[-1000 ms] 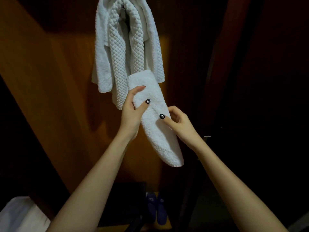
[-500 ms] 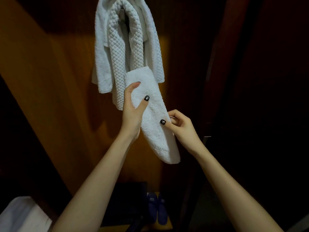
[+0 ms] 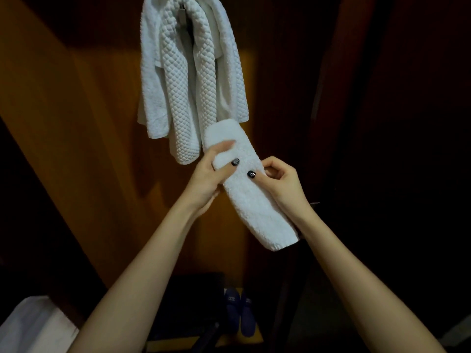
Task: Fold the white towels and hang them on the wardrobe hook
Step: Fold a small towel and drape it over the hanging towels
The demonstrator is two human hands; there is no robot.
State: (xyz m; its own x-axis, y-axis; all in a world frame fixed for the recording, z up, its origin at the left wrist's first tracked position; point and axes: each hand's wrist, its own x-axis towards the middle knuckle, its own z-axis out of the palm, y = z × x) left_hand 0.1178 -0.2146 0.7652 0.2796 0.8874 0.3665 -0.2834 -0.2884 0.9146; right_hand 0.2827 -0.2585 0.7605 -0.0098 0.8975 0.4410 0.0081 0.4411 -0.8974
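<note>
A: Left hand (image 3: 204, 179): fingers curled round the upper part of the folded towel (image 3: 257, 207), thumb laid across its front, dark-painted nail showing. The other?

B: Right hand (image 3: 281, 186): pinches the same towel's right edge at mid-length, thumb on the front, fingers curled at the edge. The two thumbs lie just beside each other.

A: The towel itself?

B: White, thick looped terry, folded into a long narrow band with a rounded fold at the top and a squared hem at the bottom. It is held in the air, slanting from upper left to lower right, its top end just below the hanging towels.

A: Those?

B: Waffle towel (image 3: 178, 98): white, raised diamond weave, draped in two lengths. Plain terry towel (image 3: 230, 72): white, smoother, draped around it. What they hang from is hidden by cloth. Behind them, a wardrobe panel (image 3: 76, 128) of smooth brown wood.

A: Below?

B: Pair of slippers (image 3: 240, 314), dark blue, side by side. White cloth (image 3: 30, 324) in the lower left corner.
</note>
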